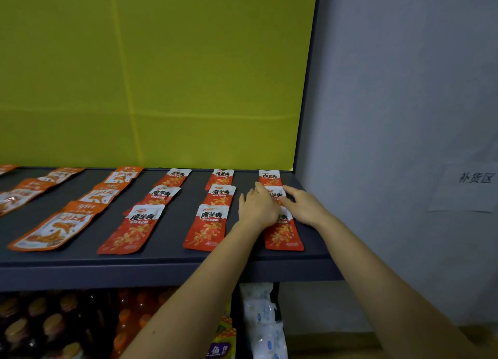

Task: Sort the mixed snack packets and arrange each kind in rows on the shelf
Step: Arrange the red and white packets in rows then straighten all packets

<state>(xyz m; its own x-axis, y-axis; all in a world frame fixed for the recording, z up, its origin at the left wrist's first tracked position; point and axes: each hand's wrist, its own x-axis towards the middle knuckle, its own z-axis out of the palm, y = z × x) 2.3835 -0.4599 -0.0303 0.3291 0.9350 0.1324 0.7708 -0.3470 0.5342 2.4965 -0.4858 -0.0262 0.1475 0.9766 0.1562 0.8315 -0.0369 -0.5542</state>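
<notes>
Squaring the rightmost column of red packets looks like the step in hand: both hands lie flat and loose, palms down, on its middle packet point(275, 194), the left hand point(258, 207) at its left edge and the right hand point(304, 207) at its right, neither gripping anything. That packet sits between the back packet point(270, 177) and the front packet point(283, 233), near the right end of the shelf point(172, 261). To do it well, press lightly with the fingertips and slide, not lift, so the slick foil does not skate into its neighbours. Match the spacing of the next red column point(213, 216) and keep the labels upright. Orange packets point(54, 228) already lie in rows to the left, so little seems left.
</notes>
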